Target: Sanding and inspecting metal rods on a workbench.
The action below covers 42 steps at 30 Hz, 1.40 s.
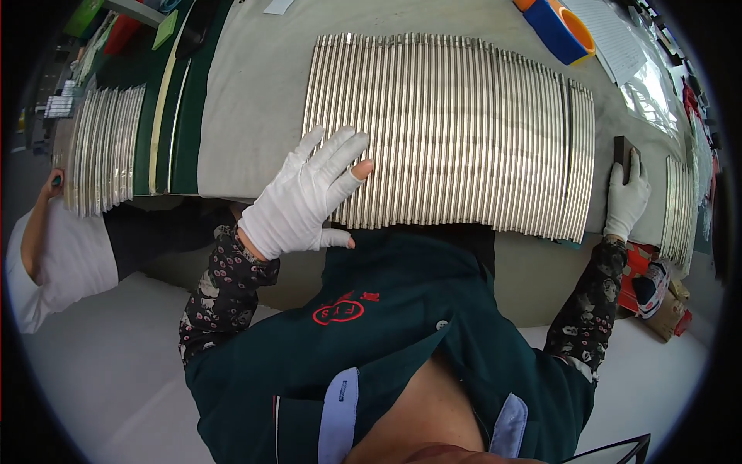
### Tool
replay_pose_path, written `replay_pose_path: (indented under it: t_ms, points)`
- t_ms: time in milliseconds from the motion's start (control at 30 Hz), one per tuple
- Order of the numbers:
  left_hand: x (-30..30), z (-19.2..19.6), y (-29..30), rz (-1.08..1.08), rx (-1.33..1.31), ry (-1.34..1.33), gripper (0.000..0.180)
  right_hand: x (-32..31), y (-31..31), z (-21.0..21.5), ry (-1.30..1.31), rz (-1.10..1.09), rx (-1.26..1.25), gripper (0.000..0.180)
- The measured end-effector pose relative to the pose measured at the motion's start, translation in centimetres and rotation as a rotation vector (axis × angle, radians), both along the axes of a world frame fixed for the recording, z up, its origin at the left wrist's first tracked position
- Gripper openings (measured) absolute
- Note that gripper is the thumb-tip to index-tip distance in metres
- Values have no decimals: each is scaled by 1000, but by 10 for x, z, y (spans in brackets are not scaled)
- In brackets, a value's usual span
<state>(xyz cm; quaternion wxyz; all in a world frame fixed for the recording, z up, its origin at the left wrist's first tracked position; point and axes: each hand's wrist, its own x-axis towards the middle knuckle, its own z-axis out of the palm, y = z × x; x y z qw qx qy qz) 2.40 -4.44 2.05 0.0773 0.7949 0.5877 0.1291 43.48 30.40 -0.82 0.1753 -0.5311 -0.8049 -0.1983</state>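
A wide row of slim, shiny metal rods (448, 139) lies side by side on the grey tabletop in front of me. Near its right end, a narrow dark gap sets a few rods apart. My left hand (301, 193), in a white glove with bare thumb and fingertip showing, rests on the row's left end with fingers spread. At the right, my gloved right hand (627, 199) has its fingers along a small dark rectangular block (620, 151), which it grips against the table. The underside of that hand is hidden.
Another batch of rods (104, 151) lies at far left, beside a co-worker's hand (54, 183). More rods (679, 209) sit at the right edge. A blue-and-orange ring (563, 35), paper sheets (607, 39) and clear plastic (651, 97) lie at back right. A cardboard box (665, 319) is lower right.
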Motion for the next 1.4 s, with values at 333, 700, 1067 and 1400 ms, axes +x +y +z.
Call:
replay_pose_path:
  t_ms: [333,700,1067,1400]
  points:
    - [12,-1,9,41,-24,42,97,6,3,-4,32,26,-11,46]
    - [26,1,23,-2,-33,86,90,4,1,-1,45,33,-1,46]
    - [23,11,37,-139,-89,93,101,-2,-1,-2,55,7,42,48]
    - [23,44,113,-285,-15,236,83,-6,-8,-1,66,-77,54,48]
